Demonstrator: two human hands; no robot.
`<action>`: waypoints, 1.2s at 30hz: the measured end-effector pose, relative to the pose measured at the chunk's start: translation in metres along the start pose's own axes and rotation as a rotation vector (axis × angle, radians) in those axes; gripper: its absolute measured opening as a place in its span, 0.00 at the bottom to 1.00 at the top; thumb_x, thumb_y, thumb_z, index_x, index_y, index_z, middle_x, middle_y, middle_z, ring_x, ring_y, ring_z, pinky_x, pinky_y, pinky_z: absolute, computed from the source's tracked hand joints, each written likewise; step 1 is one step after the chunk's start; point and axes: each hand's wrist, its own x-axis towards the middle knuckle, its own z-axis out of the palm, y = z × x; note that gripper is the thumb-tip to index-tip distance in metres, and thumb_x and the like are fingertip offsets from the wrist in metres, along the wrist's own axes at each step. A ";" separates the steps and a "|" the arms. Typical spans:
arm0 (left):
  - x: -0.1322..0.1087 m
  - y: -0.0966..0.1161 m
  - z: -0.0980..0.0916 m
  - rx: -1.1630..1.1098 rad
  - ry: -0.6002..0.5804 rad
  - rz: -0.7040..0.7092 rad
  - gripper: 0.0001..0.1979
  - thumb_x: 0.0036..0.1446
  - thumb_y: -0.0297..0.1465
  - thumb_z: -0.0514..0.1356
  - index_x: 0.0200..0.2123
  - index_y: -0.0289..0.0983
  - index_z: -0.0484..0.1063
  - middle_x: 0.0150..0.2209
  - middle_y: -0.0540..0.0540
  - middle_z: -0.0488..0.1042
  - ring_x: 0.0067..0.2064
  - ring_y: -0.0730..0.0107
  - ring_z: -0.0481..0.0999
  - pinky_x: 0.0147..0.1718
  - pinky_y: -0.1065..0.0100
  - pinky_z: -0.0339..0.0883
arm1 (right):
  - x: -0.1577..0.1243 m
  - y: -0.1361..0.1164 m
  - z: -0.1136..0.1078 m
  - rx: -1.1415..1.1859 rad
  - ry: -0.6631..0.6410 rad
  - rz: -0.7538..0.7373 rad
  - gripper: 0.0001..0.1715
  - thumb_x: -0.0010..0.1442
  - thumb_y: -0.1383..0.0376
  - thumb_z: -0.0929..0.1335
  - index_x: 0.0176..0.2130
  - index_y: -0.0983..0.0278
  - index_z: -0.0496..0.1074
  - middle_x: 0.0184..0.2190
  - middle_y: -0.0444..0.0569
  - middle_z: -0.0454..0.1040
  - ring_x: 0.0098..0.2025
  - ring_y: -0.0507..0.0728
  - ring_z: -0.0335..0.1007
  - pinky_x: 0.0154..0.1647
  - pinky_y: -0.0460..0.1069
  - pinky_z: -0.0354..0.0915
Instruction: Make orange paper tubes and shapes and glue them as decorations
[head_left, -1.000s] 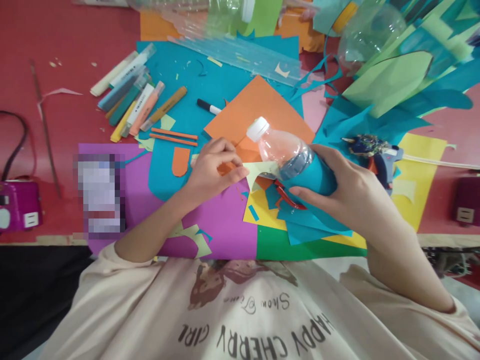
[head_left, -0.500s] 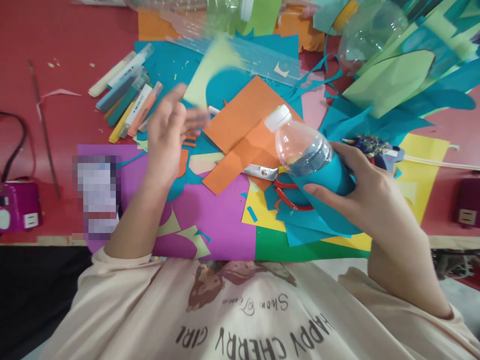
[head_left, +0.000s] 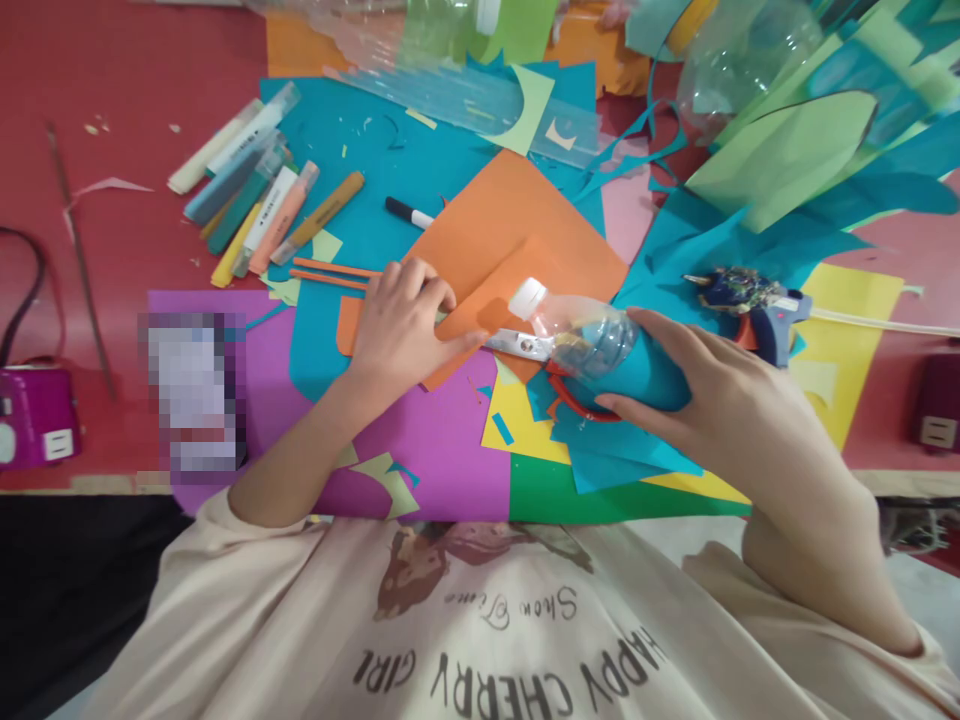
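Observation:
My right hand (head_left: 720, 390) is wrapped round a clear plastic bottle (head_left: 592, 335) with a white cap and a blue paper sleeve; the bottle lies tilted, cap to the left. Bent fingers of my left hand (head_left: 409, 325) rest at the left edge of a narrow orange paper piece (head_left: 495, 285), its thumb stretched over it; whether they grip it I cannot tell. Beneath lies a larger orange sheet (head_left: 517, 200). Scissors (head_left: 521, 344) with red handles lie partly under the bottle. Two thin orange strips (head_left: 330, 272) stick out left of my left hand.
Several markers (head_left: 251, 200) lie at the upper left, a phone (head_left: 196, 390) on purple paper (head_left: 442, 450) below them. A glue gun (head_left: 772, 318) is right of my right hand. Blue and green cut paper (head_left: 787, 160) and a large clear bottle (head_left: 742, 65) stand at the upper right.
My left hand has come down and right onto the orange paper. A pale green scrap now lies farther right on the blue sheet. The bottle has moved slightly down and left in my right hand.

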 end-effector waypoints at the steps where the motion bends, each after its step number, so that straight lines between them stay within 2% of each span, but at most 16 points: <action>1: 0.000 -0.001 0.002 -0.018 0.009 -0.007 0.20 0.50 0.49 0.65 0.28 0.39 0.67 0.38 0.43 0.69 0.44 0.54 0.70 0.46 0.55 0.63 | 0.000 -0.001 0.001 -0.004 0.009 -0.021 0.38 0.60 0.44 0.64 0.56 0.70 0.68 0.41 0.62 0.80 0.38 0.67 0.79 0.33 0.56 0.74; 4: 0.001 -0.001 -0.002 -0.162 0.010 -0.007 0.16 0.55 0.40 0.64 0.25 0.38 0.63 0.35 0.46 0.67 0.41 0.61 0.69 0.45 0.59 0.64 | 0.001 -0.002 0.004 0.009 0.034 -0.071 0.36 0.62 0.46 0.63 0.57 0.70 0.67 0.43 0.62 0.79 0.42 0.67 0.79 0.36 0.56 0.74; 6: 0.002 0.002 -0.009 -0.339 -0.015 -0.006 0.15 0.58 0.37 0.61 0.24 0.39 0.60 0.32 0.49 0.65 0.37 0.68 0.68 0.39 0.64 0.65 | 0.002 -0.002 0.005 0.029 0.045 -0.099 0.34 0.62 0.48 0.64 0.58 0.68 0.66 0.45 0.62 0.78 0.44 0.67 0.78 0.39 0.56 0.73; 8: 0.003 0.005 -0.016 -0.512 -0.041 -0.026 0.17 0.58 0.38 0.60 0.23 0.39 0.57 0.28 0.51 0.63 0.31 0.72 0.65 0.32 0.69 0.63 | 0.003 -0.002 0.007 0.043 0.059 -0.127 0.33 0.61 0.49 0.66 0.58 0.66 0.66 0.47 0.60 0.78 0.45 0.66 0.77 0.41 0.57 0.73; 11: 0.005 0.010 -0.021 -0.719 -0.064 -0.091 0.19 0.55 0.41 0.61 0.23 0.39 0.56 0.26 0.52 0.60 0.28 0.75 0.61 0.27 0.70 0.58 | 0.005 -0.004 0.009 0.035 0.083 -0.156 0.33 0.60 0.50 0.67 0.58 0.65 0.66 0.48 0.59 0.77 0.44 0.65 0.77 0.42 0.57 0.72; 15: 0.008 0.010 -0.018 -0.960 -0.055 -0.166 0.18 0.51 0.41 0.64 0.23 0.39 0.58 0.25 0.53 0.60 0.27 0.76 0.61 0.26 0.71 0.58 | 0.011 -0.006 0.011 0.062 0.075 -0.163 0.33 0.60 0.51 0.68 0.59 0.64 0.65 0.47 0.58 0.77 0.44 0.66 0.76 0.42 0.57 0.71; 20: 0.009 -0.001 -0.011 -1.190 -0.018 -0.191 0.16 0.57 0.45 0.59 0.27 0.38 0.69 0.29 0.50 0.69 0.30 0.75 0.69 0.28 0.71 0.64 | 0.023 -0.011 0.013 0.086 0.089 -0.176 0.32 0.61 0.54 0.67 0.61 0.62 0.62 0.48 0.58 0.76 0.46 0.67 0.74 0.44 0.59 0.69; 22: 0.008 -0.008 -0.011 -1.169 0.022 -0.198 0.12 0.54 0.43 0.63 0.34 0.40 0.73 0.33 0.50 0.72 0.34 0.74 0.72 0.35 0.69 0.69 | 0.030 -0.011 0.014 0.090 0.107 -0.187 0.32 0.62 0.54 0.66 0.61 0.62 0.62 0.50 0.59 0.75 0.48 0.67 0.73 0.46 0.60 0.68; 26: 0.007 -0.023 -0.016 -1.003 -0.038 -0.057 0.23 0.48 0.42 0.69 0.47 0.42 0.74 0.42 0.48 0.72 0.42 0.69 0.75 0.44 0.63 0.73 | 0.048 -0.010 0.017 0.109 0.152 -0.230 0.32 0.62 0.54 0.66 0.61 0.63 0.61 0.52 0.59 0.74 0.55 0.69 0.68 0.51 0.63 0.65; 28: 0.005 -0.030 -0.018 -0.952 -0.025 0.039 0.24 0.48 0.41 0.70 0.49 0.43 0.74 0.44 0.47 0.71 0.42 0.68 0.76 0.45 0.63 0.74 | 0.056 -0.009 0.018 0.112 0.153 -0.252 0.32 0.63 0.55 0.66 0.62 0.63 0.60 0.53 0.59 0.73 0.57 0.70 0.66 0.52 0.64 0.63; 32: 0.001 -0.038 -0.021 -0.887 0.096 0.195 0.23 0.47 0.38 0.71 0.48 0.48 0.74 0.45 0.48 0.72 0.48 0.66 0.76 0.45 0.66 0.74 | 0.067 -0.011 0.016 0.108 0.129 -0.311 0.30 0.64 0.54 0.64 0.61 0.63 0.62 0.54 0.58 0.73 0.57 0.69 0.66 0.52 0.63 0.62; 34: -0.002 -0.041 -0.021 -0.872 0.109 0.217 0.22 0.47 0.39 0.71 0.47 0.49 0.73 0.46 0.50 0.74 0.52 0.64 0.75 0.47 0.66 0.72 | 0.070 -0.014 0.016 0.112 0.120 -0.334 0.30 0.63 0.53 0.65 0.60 0.64 0.63 0.54 0.59 0.73 0.57 0.69 0.67 0.51 0.62 0.63; 36: -0.006 -0.044 -0.021 -0.829 0.095 0.164 0.24 0.47 0.41 0.71 0.48 0.49 0.72 0.46 0.51 0.75 0.50 0.65 0.76 0.46 0.65 0.72 | 0.070 -0.017 0.015 0.117 0.118 -0.347 0.31 0.63 0.52 0.65 0.60 0.66 0.63 0.54 0.60 0.73 0.56 0.68 0.67 0.51 0.61 0.63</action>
